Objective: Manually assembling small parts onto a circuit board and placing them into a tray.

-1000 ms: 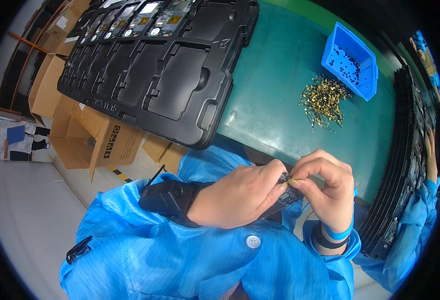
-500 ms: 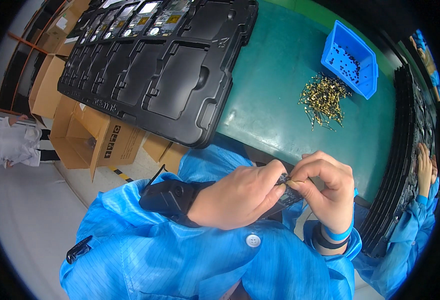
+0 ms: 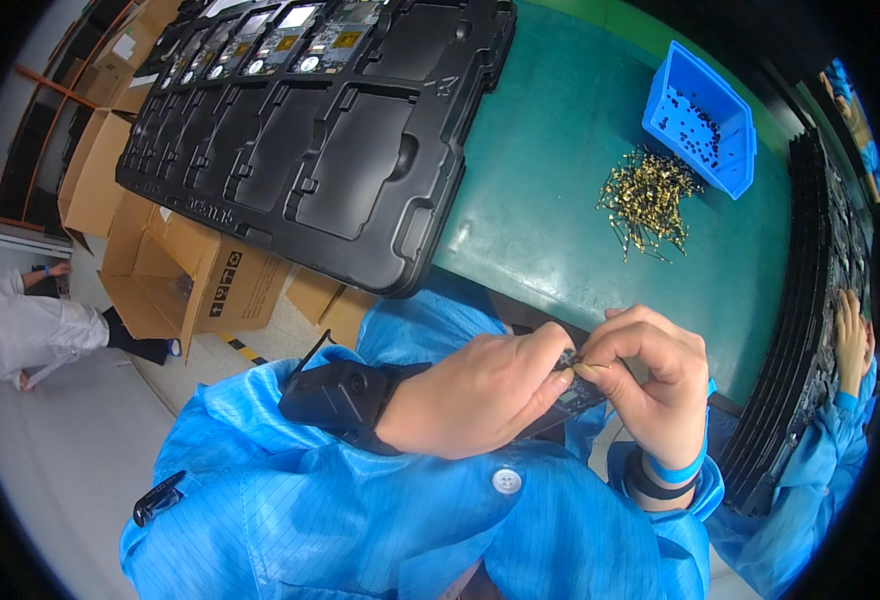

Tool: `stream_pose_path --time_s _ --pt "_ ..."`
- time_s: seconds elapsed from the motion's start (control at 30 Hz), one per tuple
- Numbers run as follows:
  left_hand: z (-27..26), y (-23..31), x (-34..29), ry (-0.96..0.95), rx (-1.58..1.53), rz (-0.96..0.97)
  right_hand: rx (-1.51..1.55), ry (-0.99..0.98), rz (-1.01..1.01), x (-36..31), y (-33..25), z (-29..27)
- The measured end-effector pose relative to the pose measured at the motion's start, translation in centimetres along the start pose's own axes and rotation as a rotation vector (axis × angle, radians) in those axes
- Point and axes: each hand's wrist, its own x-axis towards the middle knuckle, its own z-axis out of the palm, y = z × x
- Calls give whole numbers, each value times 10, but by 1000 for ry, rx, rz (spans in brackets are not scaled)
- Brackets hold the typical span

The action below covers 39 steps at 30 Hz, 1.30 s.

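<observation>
My left hand (image 3: 475, 395) is closed around a dark circuit board (image 3: 580, 397), held low in front of me at the table's near edge. My right hand (image 3: 655, 375) pinches thumb against forefinger at the board's upper edge, touching the left fingertips. Something tiny and thin is between those fingers, mostly hidden. On the table lies a pile of short black wires with gold-coloured ends (image 3: 650, 200). Beside it stands a blue plastic bin (image 3: 735, 135) with small black pieces inside.
A black moulded tray (image 3: 350, 165) on the left holds several circuit boards (image 3: 335, 45) in its far row. Stacked black trays (image 3: 785, 370) stand at right, near a co-worker's hand (image 3: 848, 345). An opened cardboard box (image 3: 230, 285) stands below the table's left side.
My hands stay almost in place, with slight finger movement at the board's edge. The person in white at far left has shifted pose and moved nearer the boxes.
</observation>
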Motion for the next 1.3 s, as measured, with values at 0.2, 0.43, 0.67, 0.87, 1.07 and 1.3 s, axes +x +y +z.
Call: stream_pose_path --time_s 0.2,0.43,0.67,0.87,1.07,1.3 --pt "0 0 1 0 -38 1 -10 -4 -8 0 0 0" --pt "2 -1 1 3 7 6 -27 -11 -37 1 1 -2" --pt "3 2 1 5 32 -5 -32 1 -63 0 2 -2" --pt "2 2 1 3 32 -11 -103 -7 -40 -1 0 -2" --pt "3 -1 3 -1 24 -6 48 -7 14 -1 8 -1" --pt "0 -1 2 -16 5 -12 90 -13 55 0 7 -1"
